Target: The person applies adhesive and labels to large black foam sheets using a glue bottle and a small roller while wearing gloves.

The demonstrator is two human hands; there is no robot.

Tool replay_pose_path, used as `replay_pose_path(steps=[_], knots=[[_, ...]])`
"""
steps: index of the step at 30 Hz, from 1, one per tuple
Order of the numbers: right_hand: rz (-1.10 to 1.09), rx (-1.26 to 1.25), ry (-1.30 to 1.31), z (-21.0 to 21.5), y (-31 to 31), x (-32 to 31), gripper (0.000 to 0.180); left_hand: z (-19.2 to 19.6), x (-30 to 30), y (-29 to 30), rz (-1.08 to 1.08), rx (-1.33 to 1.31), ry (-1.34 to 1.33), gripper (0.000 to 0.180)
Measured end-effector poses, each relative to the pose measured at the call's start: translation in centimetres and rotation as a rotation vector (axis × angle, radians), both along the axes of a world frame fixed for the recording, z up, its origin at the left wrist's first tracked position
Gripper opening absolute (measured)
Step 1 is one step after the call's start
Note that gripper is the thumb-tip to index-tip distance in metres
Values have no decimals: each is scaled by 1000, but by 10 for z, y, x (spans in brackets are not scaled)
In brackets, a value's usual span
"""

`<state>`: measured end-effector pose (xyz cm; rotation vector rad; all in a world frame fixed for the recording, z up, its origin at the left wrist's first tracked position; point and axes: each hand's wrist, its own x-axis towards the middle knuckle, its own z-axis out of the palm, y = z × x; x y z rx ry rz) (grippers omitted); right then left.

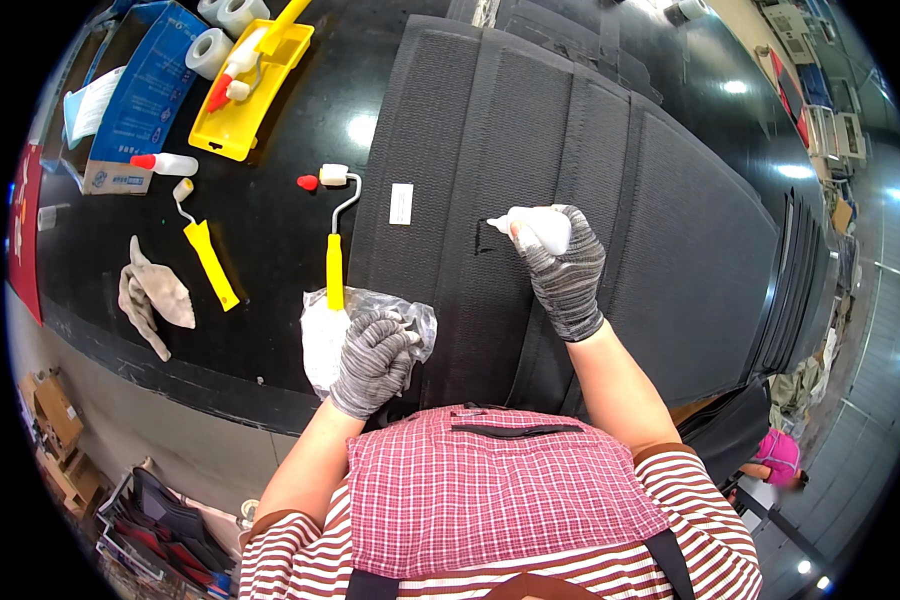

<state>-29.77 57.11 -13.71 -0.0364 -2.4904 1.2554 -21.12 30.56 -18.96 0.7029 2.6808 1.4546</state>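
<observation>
Currently gripping a white squeeze bottle point(548, 229) in the right hand point(574, 272), gloved fingers wrapped round the body. Held tipped over, long axis close to sideways, nozzle point(497, 222) out to the left past the thumb. Positioned over the black ribbed panel point(510, 120), nozzle tip right by the upper end of a dark bracket-shaped line point(478, 238), open side toward the right hand. Cannot tell whether touching or hovering. Right hand much nearer to the line.

Left hand point(375, 360) well off to the lower left, fingers curled in, over a clear plastic bag point(422, 322) by the panel's left edge. Cannot tell if pinching any of it.

Around: white label point(401, 204) flat on panel, left of the line. Further left, yellow-handled roller point(335, 270), handle end over the bag, red cap point(308, 183) by its head. Beyond: second roller point(211, 265), crumpled pale glove point(160, 290), spare bottle point(177, 165), yellow tray point(220, 137). No obstruction visible between nozzle and line; bag and left hand well apart from both.
</observation>
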Motion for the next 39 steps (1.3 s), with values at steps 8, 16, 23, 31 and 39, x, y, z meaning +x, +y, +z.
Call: replay_pose_path(steps=[8, 16, 23, 31, 39], knots=[[-12, -5, -43, 4, 4, 3, 26, -1, 1, 0, -4, -4, 0, 25], [41, 48, -69, 5, 4, 24, 28, -4, 3, -1, 2, -10, -9, 24], [-8, 8, -42, -4, 7, 8, 26, -1, 1, -1, -10, 2, -19, 23], [92, 248, 35, -5, 10, 27, 31, -2, 1, -1, -8, -4, 0, 23], [57, 15, -91, -2, 2, 14, 30, -1, 1, -1, -8, -12, -27, 24]])
